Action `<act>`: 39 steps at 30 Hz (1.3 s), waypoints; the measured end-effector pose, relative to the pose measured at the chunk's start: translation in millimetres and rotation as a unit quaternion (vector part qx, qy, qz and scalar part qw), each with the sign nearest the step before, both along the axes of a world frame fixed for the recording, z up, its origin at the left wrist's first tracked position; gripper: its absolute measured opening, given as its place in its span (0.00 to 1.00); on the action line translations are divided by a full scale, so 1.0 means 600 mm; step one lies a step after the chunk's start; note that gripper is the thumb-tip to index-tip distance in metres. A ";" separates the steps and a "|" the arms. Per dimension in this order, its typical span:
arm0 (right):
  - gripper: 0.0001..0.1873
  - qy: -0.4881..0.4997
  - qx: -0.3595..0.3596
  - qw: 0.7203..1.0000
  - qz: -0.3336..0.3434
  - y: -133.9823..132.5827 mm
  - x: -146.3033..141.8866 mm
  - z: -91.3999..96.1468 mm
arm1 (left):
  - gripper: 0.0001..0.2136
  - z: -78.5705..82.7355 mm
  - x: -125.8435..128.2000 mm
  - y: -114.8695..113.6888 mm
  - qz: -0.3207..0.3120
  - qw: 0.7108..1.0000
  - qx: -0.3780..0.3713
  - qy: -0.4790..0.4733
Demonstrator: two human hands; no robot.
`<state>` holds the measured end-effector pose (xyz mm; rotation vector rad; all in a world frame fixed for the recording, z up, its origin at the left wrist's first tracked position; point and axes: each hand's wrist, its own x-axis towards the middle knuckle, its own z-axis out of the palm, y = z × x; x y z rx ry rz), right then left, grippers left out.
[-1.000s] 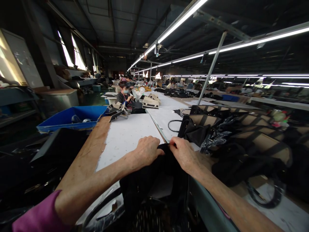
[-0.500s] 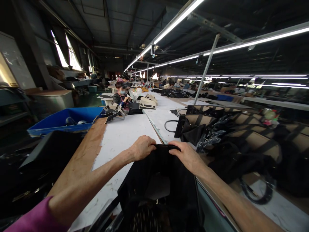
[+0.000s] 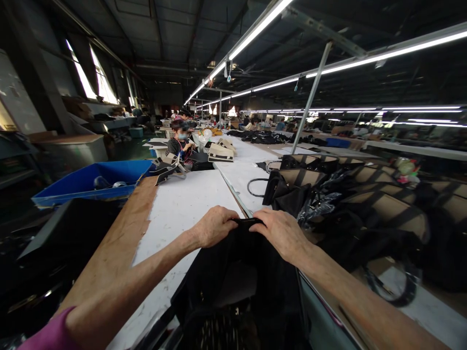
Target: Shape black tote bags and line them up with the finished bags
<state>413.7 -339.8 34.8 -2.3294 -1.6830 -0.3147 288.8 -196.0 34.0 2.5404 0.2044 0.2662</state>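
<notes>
1. Head view, clock directions from its centre: the soft black fabric bag [image 3: 277, 287] is at 6 o'clock, in front of the wearer, its dark, narrow upper edge stretched between the two hands; its lower part is too dark to read.
2. The likeliest trouble is a slip: each hand appears to grip only a thin strip, so a loosened thumb could let the edge sag inward.
3. An uneven pull could skew that edge. A sideways swing towards 3 o'clock might snag the beige-lined black bags [image 3: 386, 211] standing there.
4. The left hand [image 3: 215, 226], near 7 o'clock, has its fingers curled and pinched on the edge, knuckles up; its forearm slants in from 8 o'clock, below a purple fabric sleeve [image 3: 49, 333].
5. The right hand [image 3: 282, 231], between 4 and 5 o'clock, holds the edge between thumb and fingers, its bare forearm slanting in from 4 o'clock.
6. The white-papered worktop [image 3: 182, 209] spreads beyond the left hand.
</notes>
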 end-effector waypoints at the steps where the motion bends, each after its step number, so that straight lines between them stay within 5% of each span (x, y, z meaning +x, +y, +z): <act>1: 0.08 0.001 -0.007 1.000 0.001 0.002 0.001 0.001 | 0.12 0.000 0.000 -0.001 -0.001 1.000 -0.005 0.002; 14: 0.11 0.028 -0.038 0.999 0.016 0.001 0.004 0.016 | 0.12 -0.009 0.001 0.010 -0.048 0.971 -0.231 0.029; 20: 0.11 0.048 -0.017 0.995 0.088 0.002 -0.014 0.018 | 0.12 -0.011 -0.001 0.002 -0.032 0.991 -0.125 -0.017; 39: 0.12 0.018 -0.035 0.999 0.017 0.020 -0.017 0.016 | 0.14 0.003 -0.005 0.009 -0.008 1.000 -0.011 0.014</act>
